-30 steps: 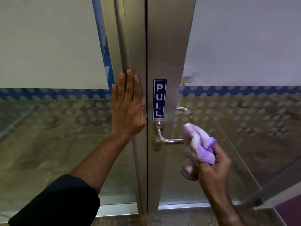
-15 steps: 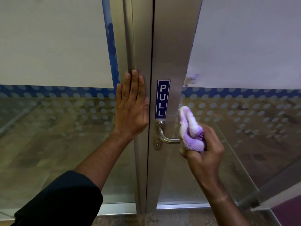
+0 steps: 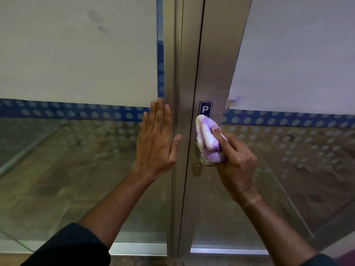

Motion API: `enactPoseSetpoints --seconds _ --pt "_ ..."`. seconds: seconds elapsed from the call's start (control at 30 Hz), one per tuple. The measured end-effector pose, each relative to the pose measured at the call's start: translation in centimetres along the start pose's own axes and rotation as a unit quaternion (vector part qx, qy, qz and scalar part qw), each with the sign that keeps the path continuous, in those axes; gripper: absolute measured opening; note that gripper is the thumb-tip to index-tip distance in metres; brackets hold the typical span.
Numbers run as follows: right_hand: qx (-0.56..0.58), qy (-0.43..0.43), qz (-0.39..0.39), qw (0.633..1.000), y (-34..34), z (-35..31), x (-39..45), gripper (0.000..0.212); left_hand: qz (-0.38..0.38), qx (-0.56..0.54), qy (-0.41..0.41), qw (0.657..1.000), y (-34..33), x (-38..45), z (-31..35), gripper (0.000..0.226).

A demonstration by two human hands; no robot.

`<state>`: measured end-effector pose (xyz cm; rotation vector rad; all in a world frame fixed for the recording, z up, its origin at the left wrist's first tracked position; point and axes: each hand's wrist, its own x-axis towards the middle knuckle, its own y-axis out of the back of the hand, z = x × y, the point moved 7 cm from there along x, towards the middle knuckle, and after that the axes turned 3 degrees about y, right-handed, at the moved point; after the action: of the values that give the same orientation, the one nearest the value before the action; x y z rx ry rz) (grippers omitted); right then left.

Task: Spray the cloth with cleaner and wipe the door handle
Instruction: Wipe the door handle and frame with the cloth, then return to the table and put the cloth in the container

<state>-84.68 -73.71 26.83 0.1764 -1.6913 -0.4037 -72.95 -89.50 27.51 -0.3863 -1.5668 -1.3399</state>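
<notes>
Below the keyhole (image 3: 196, 170) we see little of the door handle (image 3: 203, 160); the cloth (image 3: 208, 140) hides it and most of the sign (image 3: 205, 109).

A brushed metal door frame (image 3: 215, 54) ran up the middle of the frame, with a dark seam between its two uprights. On its right upright, near the centre, sat a blue sign (image 3: 206, 108) showing a white letter P, its lower part hidden. Lower on the same upright was a round keyhole (image 3: 196, 170). Left and right of the metal stood glass panels (image 3: 57, 169). A white frosted sheet (image 3: 76, 50) covered each pane's upper part, and a blue band (image 3: 67, 112) with pale dots crossed below it. A dark smudge (image 3: 100, 25) marked the upper left sheet. Along the bottom edge lay a speckled floor (image 3: 146, 261).
</notes>
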Motion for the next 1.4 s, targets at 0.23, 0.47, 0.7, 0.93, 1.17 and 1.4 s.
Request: enactPoseSetpoints --seconds 0.23,0.47,0.7,0.93,1.17,1.4 --pt "0.038 0.039 -0.023 0.998 -0.4 -4.5 0.7 0.045 -0.004 0.028 0.015 0.999 4.4 -3.1 -2.8 0.075" --pt "0.093 0.088 -0.051 0.99 -1.8 -10.1 1.2 0.043 0.005 0.082 0.045 0.996 10.0 -6.1 -6.0 0.073" --pt "0.192 0.145 -0.051 0.969 -2.8 -16.7 1.5 0.05 0.004 0.186 0.11 0.976 17.2 -10.5 -7.5 0.074" --pt "0.361 0.217 -0.067 0.905 -0.1 -23.3 -0.4 0.049 0.0 0.318 0.207 0.925 25.0 -17.1 -3.6 0.075" --pt "0.513 0.277 -0.092 0.807 5.3 -30.3 -6.6 0.047 -0.024 0.433 0.333 0.838 32.8 -26.5 4.4 0.076" --pt "0.635 0.308 -0.099 0.702 15.6 -38.3 -11.8 0.048 -0.001 0.524 0.427 0.737 43.8 -34.2 14.4 0.076"
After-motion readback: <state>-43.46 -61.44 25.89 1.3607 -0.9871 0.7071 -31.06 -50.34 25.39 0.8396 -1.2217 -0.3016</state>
